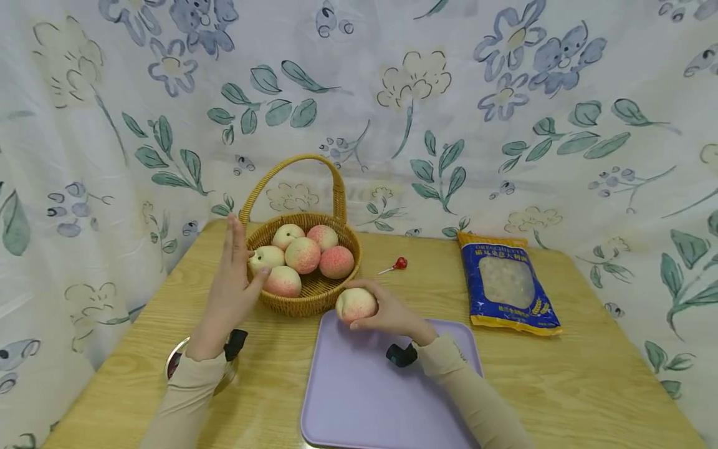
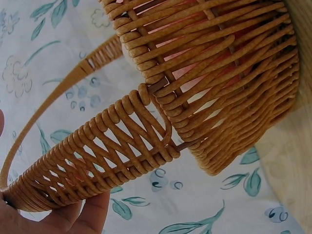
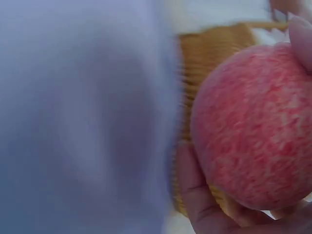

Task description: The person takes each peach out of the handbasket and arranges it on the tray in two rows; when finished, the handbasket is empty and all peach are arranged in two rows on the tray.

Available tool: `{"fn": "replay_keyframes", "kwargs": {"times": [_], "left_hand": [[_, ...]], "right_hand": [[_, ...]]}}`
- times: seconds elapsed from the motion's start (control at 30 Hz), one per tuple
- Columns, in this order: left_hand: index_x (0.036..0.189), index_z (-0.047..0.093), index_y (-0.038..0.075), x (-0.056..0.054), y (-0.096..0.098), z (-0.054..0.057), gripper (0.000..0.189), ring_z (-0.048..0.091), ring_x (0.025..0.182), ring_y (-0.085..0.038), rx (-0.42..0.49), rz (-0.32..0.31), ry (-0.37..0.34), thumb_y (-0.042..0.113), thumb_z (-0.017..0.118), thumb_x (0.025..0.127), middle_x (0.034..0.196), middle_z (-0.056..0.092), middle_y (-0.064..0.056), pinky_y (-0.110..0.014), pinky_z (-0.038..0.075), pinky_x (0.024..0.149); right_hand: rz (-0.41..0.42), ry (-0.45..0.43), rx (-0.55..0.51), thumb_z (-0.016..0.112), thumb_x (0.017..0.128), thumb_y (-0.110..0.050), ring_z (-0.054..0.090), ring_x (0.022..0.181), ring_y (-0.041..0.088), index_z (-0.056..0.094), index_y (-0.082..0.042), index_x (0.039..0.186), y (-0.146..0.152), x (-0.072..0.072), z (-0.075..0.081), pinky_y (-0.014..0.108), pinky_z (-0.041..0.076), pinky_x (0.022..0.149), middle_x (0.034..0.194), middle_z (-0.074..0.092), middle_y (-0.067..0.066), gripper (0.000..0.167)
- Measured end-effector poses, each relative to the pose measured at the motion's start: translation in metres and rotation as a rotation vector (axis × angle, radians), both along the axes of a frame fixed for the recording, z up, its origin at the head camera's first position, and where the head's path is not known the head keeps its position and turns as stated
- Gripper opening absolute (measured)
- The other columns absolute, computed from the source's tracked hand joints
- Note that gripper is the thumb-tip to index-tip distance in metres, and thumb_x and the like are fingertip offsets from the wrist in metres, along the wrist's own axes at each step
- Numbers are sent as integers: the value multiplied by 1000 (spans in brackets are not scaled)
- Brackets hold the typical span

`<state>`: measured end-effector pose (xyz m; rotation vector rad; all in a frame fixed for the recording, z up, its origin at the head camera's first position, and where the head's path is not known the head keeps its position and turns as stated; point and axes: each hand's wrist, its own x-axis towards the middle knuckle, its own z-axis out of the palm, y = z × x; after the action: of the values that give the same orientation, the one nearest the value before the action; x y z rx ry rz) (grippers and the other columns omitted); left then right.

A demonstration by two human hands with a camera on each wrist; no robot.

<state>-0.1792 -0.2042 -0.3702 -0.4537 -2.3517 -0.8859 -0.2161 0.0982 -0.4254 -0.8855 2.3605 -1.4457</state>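
My right hand (image 1: 387, 310) grips a pale peach with a pink blush (image 1: 357, 305), low over the far left edge of a lilac tray (image 1: 336, 399). In the right wrist view the red side of this peach (image 3: 253, 129) fills the right part, with fingers round it. My left hand (image 1: 232, 287) is at the left side of a wicker basket (image 1: 303, 305), fingers straight and upward, thumb out toward the peaches. The left wrist view has the basket's handle (image 2: 97, 151) close against the left fingers (image 2: 92, 214). Several peaches (image 1: 303, 255) lie inside the basket.
A red lollipop (image 1: 400, 263) lies right of the basket. Farther right is a blue and yellow pasta bag (image 1: 507, 287). A metal bowl (image 1: 170, 362), partly hidden by my left forearm, stands at the near left. A flowered cloth (image 1: 364, 125) hangs behind the wooden table (image 1: 561, 386).
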Motion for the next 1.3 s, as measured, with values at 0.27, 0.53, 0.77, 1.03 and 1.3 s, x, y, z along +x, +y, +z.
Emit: {"fn": "replay_keyframes", "kwargs": {"times": [0.27, 0.53, 0.77, 1.03, 1.3], "left_hand": [[155, -14, 22, 0, 0, 1, 101, 18, 145, -45, -15, 24, -31, 4, 61, 90, 164, -14, -8, -67, 31, 103], [155, -14, 24, 1, -1, 1, 101, 15, 147, -42, -13, 19, -14, 5, 61, 91, 164, -13, -9, -66, 28, 106], [155, -13, 25, 2, 0, 0, 102, 25, 143, -44, -12, 20, -8, 3, 61, 90, 164, -13, -9, -66, 28, 106], [156, -12, 25, 1, 0, -2, 98, 8, 150, -37, -19, 14, 22, 8, 60, 92, 164, -10, -13, -68, 33, 100], [156, -12, 25, 0, 0, -2, 102, 18, 146, -42, -21, 19, 19, 1, 61, 89, 164, -9, -15, -67, 31, 102]], "right_hand": [[177, 103, 144, 83, 76, -20, 45, 123, 20, 42, -19, 143, -22, 12, -14, 38, 39, 104, 137, 46, 6, 79], [203, 162, 248, 76, 84, -22, 38, 134, 25, 24, -11, 150, -20, 14, -16, 45, 33, 112, 146, 37, 13, 84], [174, 76, 248, 80, 79, -25, 37, 137, 29, 15, -6, 151, -16, 16, -16, 48, 32, 113, 149, 34, 19, 99], [207, -6, 201, 81, 79, -17, 38, 137, 33, 22, -5, 150, -2, 7, -2, 50, 33, 112, 149, 37, 18, 93], [247, 61, 205, 82, 77, -17, 51, 126, 31, 43, -1, 139, 2, 8, 7, 46, 42, 105, 138, 50, 15, 75]]}}
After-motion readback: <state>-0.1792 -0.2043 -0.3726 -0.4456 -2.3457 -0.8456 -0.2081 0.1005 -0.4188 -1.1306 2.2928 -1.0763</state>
